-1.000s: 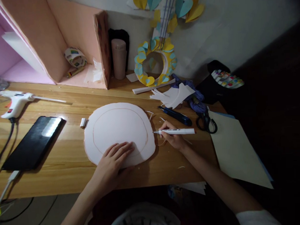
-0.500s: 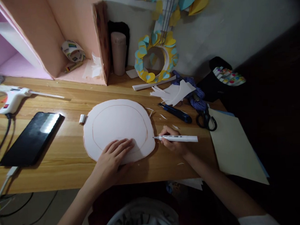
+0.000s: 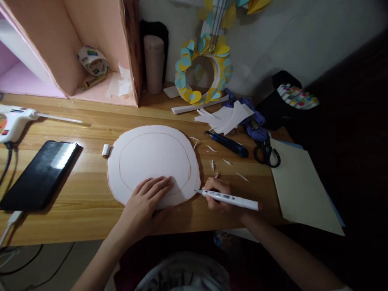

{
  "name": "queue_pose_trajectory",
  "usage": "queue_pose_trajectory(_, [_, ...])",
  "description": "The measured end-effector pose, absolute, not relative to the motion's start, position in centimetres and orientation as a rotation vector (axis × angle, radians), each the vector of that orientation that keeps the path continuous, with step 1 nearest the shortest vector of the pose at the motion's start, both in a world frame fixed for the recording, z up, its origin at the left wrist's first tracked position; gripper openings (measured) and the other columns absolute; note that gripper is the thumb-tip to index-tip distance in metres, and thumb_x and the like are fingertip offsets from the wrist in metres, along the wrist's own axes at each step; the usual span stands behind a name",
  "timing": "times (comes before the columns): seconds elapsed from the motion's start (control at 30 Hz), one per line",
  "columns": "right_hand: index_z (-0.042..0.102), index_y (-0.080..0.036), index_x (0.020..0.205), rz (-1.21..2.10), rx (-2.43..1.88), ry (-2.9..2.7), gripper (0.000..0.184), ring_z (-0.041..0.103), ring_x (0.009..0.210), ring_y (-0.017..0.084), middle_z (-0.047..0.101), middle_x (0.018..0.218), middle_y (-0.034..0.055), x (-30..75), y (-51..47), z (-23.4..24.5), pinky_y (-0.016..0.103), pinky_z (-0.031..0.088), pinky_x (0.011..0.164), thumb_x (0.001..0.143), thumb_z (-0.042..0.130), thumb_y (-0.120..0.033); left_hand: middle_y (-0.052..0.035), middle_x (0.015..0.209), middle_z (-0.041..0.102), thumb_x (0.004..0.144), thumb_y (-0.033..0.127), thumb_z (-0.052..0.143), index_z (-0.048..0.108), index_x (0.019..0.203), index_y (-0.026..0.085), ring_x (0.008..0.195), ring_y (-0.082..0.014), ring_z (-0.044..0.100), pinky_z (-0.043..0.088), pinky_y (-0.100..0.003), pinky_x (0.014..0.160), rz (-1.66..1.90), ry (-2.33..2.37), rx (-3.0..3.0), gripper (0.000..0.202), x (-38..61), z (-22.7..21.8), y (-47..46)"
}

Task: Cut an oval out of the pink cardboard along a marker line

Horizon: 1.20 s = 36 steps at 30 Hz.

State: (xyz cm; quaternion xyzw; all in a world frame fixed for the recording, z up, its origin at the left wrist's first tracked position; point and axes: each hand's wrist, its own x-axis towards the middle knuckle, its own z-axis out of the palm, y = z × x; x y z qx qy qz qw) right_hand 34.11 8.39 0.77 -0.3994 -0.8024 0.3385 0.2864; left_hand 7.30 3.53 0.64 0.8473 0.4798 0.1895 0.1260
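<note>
A white rounded board (image 3: 153, 157) with a reddish-brown outline drawn inside its edge lies flat on the wooden desk. My left hand (image 3: 153, 195) rests on its lower part, fingers stretched out flat. Just off the board's lower right edge, my right hand (image 3: 216, 195) grips a white marker pen (image 3: 236, 200), its tip at the board's rim. A small white cap-like piece (image 3: 106, 150) lies at the board's left side. Thin white paper shavings (image 3: 213, 164) are scattered above my right hand, below a blue utility knife (image 3: 227, 143).
Black-handled scissors (image 3: 267, 154) touch the pale paper sheets (image 3: 306, 184) on the right. White paper scraps (image 3: 226, 118), purple yarn (image 3: 255, 124) and a paper-heart wreath (image 3: 189, 97) lie behind. A phone (image 3: 40, 176) and a glue gun (image 3: 15, 122) are on the left.
My right hand and the marker have moved down along the board's right edge, and the pen now tilts more. My left hand stays on the board. More shavings show where the hand was.
</note>
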Motion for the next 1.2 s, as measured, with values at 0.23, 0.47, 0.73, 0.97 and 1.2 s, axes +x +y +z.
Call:
queue_pose_trajectory(0.23, [0.045, -0.025, 0.070, 0.906, -0.970, -2.152, 0.009, 0.049, 0.056, 0.015, 0.050, 0.064, -0.0015, 32.7, 7.3, 1.5, 0.029, 0.039, 0.052, 0.072, 0.051, -0.018, -0.0040, 0.142, 0.047, 0.090, 0.038, 0.051, 0.043, 0.135, 0.021, 0.128, -0.0217, 0.043, 0.033, -0.042, 0.108, 0.523, 1.414, 2.486, 0.049, 7.4, 0.7, 3.5])
queue_pose_trajectory(0.47, [0.045, -0.024, 0.067, 0.873, -0.932, -2.149, 0.009, 0.048, 0.054, 0.013, 0.050, 0.062, -0.0021, 32.9, 7.6, 1.2, 0.026, 0.037, 0.051, 0.068, 0.050, -0.017, -0.0051, 0.141, 0.048, 0.090, 0.038, 0.051, 0.043, 0.135, 0.021, 0.128, -0.0226, 0.043, 0.033, -0.043, 0.107, 0.517, 1.405, 2.461, 0.049, 7.4, 0.9, 3.5])
queue_pose_trajectory(0.73, [0.047, -0.025, 0.071, 0.793, -1.006, -2.185, 0.007, 0.052, 0.054, 0.015, 0.055, 0.062, -0.0003, 34.3, 9.2, 1.0, 0.028, 0.041, 0.052, 0.072, 0.052, -0.020, -0.0044, 0.141, 0.048, 0.090, 0.039, 0.051, 0.042, 0.136, 0.021, 0.128, -0.0226, 0.043, 0.033, -0.043, 0.107, 0.515, 1.408, 2.475, 0.050, 7.4, 0.7, 3.6])
queue_pose_trajectory(0.97, [0.049, -0.024, 0.074, 0.607, -0.965, -2.238, 0.006, 0.054, 0.055, 0.015, 0.058, 0.066, 0.0001, 35.1, 11.9, 1.8, 0.028, 0.041, 0.051, 0.073, 0.052, -0.018, -0.0041, 0.141, 0.048, 0.090, 0.039, 0.050, 0.043, 0.135, 0.022, 0.128, -0.0223, 0.044, 0.033, -0.042, 0.107, 0.521, 1.413, 2.468, 0.049, 7.4, 0.8, 3.6])
queue_pose_trajectory(1.2, [0.049, -0.024, 0.078, 0.542, -0.960, -2.258, 0.011, 0.053, 0.054, 0.016, 0.059, 0.066, -0.0010, 35.3, 14.0, 1.3, 0.029, 0.042, 0.052, 0.072, 0.055, -0.018, -0.0042, 0.141, 0.048, 0.090, 0.038, 0.051, 0.042, 0.136, 0.021, 0.128, -0.0223, 0.043, 0.033, -0.042, 0.108, 0.526, 1.408, 2.477, 0.050, 7.3, 0.7, 3.6])
